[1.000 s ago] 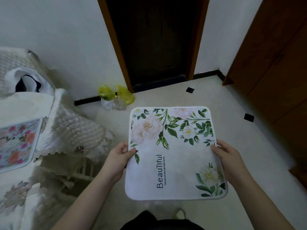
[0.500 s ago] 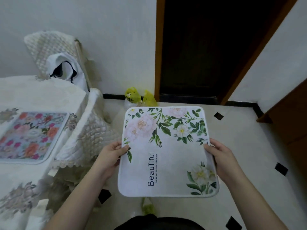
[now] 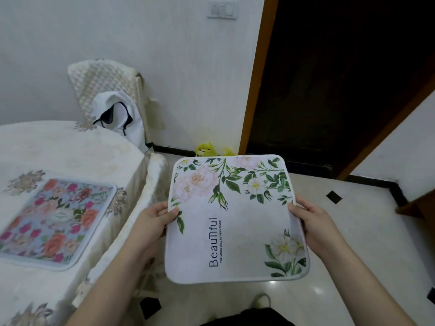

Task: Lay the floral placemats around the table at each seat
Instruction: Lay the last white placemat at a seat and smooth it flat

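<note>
Partly done: one colourful floral placemat [image 3: 55, 221] lies flat near the worktop's [image 3: 70, 149] right edge. Left hand [image 3: 154, 220] and right hand [image 3: 314, 225] pinch opposite edges of a white floral placemat [image 3: 235, 220] held above the floor (no seat yet).

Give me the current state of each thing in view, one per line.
White floral placemat: held flat in the air over the floor, not yet laid.
Left hand: grips the placemat's left edge.
Right hand: grips its right edge.
Colourful floral placemat: lying flat on the table.
Table: covered with a cream cloth.
Chair: at the wall, a white bag on it.
Doorway: dark.
</note>
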Available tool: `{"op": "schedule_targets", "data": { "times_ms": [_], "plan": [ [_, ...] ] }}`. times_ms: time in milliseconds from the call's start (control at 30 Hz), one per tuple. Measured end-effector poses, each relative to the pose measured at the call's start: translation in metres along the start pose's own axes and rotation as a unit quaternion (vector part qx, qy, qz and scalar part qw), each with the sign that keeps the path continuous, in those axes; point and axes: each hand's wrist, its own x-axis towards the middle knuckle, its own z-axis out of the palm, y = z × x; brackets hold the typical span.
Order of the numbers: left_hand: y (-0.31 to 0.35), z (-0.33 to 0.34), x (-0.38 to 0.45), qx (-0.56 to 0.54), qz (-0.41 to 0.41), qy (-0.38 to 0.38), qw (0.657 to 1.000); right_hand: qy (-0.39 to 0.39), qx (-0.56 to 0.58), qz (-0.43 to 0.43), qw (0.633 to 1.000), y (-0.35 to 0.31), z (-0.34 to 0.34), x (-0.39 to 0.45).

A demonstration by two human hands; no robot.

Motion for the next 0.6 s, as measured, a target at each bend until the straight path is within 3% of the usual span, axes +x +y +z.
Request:
{"op": "schedule_targets", "data": {
  "times_ms": [600],
  "plan": [
    [0.088, 0.096, 0.127, -0.018, -0.005, 0.096, 0.995, -0.101, 0.015, 0.043, 0.994, -0.09, -0.001, 0.223]
  ]
}}
